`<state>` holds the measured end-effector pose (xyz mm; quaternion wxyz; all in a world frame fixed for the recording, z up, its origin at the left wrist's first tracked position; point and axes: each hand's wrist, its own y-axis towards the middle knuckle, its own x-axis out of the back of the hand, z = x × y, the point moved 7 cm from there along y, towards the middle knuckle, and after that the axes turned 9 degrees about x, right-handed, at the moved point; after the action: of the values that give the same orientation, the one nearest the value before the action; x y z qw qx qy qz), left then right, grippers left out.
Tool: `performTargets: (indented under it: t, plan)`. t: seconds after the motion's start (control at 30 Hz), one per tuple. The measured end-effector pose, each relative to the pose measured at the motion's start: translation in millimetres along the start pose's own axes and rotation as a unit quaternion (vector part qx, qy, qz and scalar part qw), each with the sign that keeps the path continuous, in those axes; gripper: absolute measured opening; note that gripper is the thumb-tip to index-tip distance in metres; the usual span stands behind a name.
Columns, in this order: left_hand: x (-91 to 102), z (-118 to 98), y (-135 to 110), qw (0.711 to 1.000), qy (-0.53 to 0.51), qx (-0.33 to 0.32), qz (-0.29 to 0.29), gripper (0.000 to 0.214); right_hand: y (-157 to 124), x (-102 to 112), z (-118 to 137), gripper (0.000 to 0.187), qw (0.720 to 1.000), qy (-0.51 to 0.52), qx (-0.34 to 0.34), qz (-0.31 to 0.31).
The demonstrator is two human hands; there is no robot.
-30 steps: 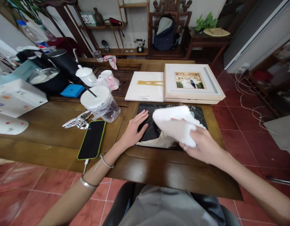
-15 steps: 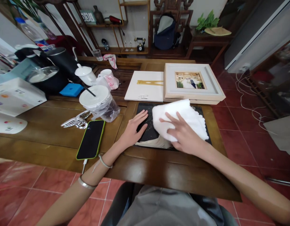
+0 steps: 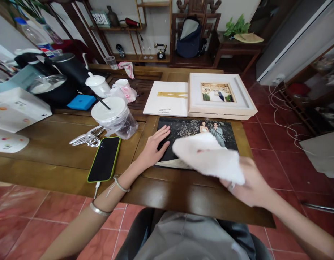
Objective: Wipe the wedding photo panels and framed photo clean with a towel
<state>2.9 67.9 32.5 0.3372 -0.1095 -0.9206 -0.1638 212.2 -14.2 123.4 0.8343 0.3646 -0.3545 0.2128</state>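
Observation:
My left hand (image 3: 156,145) lies flat with fingers stretched on the left edge of a dark wedding photo (image 3: 180,126), which shows two people in formal clothes. A white cloth (image 3: 210,159), blurred by motion, covers the photo's lower right part. My right hand (image 3: 249,182) grips this cloth at its right end, beyond the photo's lower right corner. A ring shows on one finger, while other fingertips are hidden by the cloth.
Behind the photo are a white panel (image 3: 167,104) and a framed picture (image 3: 222,108). To the left lie a phone (image 3: 104,159) on a cable, a hair clip (image 3: 87,138) and a lidded cup (image 3: 114,115) in plastic. The table's front edge is close to my lap.
My right hand has gone from lying on the spread cloth to gripping its right end. The cloth has moved toward me, uncovering the two figures. My left hand stays in place.

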Motion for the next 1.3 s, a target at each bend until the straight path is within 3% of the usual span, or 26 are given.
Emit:
performTargets:
  t: [0.07,0.17,0.23,0.33,0.47,0.63,0.73,0.87,0.93,1.07,1.17,1.23,1.3]
  plan:
    - [-0.3,1.8,-0.1,1.0,-0.001,0.004,-0.002,0.042,9.9,8.2,-22.0,0.016,0.996,-0.068,-0.028,-0.05]
    - [-1.1,3.3,-0.1,1.0,0.0,0.008,0.001,0.042,30.2,-0.2,-55.5,0.014,0.986,-0.146,-0.054,-0.056]
    - [-1.3,3.6,0.0,1.0,-0.001,0.011,0.004,0.043,45.4,-16.9,-69.6,0.005,0.987,-0.155,-0.04,-0.027]
    - [-0.6,3.8,0.5,1.0,-0.013,0.02,0.008,0.043,61.4,-47.7,-77.1,0.026,0.981,-0.181,-0.032,0.065]
    - [2.7,5.8,1.6,0.997,-0.063,0.049,0.002,0.045,63.1,-75.6,-60.6,0.041,0.972,-0.176,-0.033,0.152]
    - [7.3,8.0,0.7,0.991,-0.109,0.069,-0.024,0.049,42.0,-101.3,-11.7,0.035,0.971,-0.079,0.076,0.213]
    - [6.8,6.4,-0.4,0.993,-0.099,0.06,-0.022,0.05,29.6,-105.8,9.4,0.033,0.965,-0.032,0.121,0.231]
    - [6.1,2.1,-1.0,0.996,-0.081,0.034,-0.016,0.048,21.1,-89.3,22.1,0.024,0.953,0.031,0.153,0.261]
    - [4.6,0.1,-1.0,0.998,-0.058,0.025,-0.007,0.046,17.4,-69.9,15.6,0.02,0.959,0.034,0.124,0.253]
    - [1.0,-1.9,-1.3,1.0,-0.016,0.015,0.007,0.041,9.2,-13.0,-19.5,0.009,0.994,-0.008,-0.002,0.109]
    - [0.2,-1.4,-1.3,1.0,-0.013,0.017,0.003,0.038,11.2,22.9,-45.5,0.027,0.997,-0.033,-0.073,-0.022]
    - [-0.3,-1.2,-1.2,1.0,-0.013,0.015,0.002,0.037,25.1,31.9,-57.0,0.029,0.992,-0.061,-0.088,-0.067]
    - [-0.7,-0.8,-0.9,1.0,-0.013,0.012,0.002,0.037,50.1,26.0,-62.9,0.02,0.992,-0.078,-0.076,-0.069]
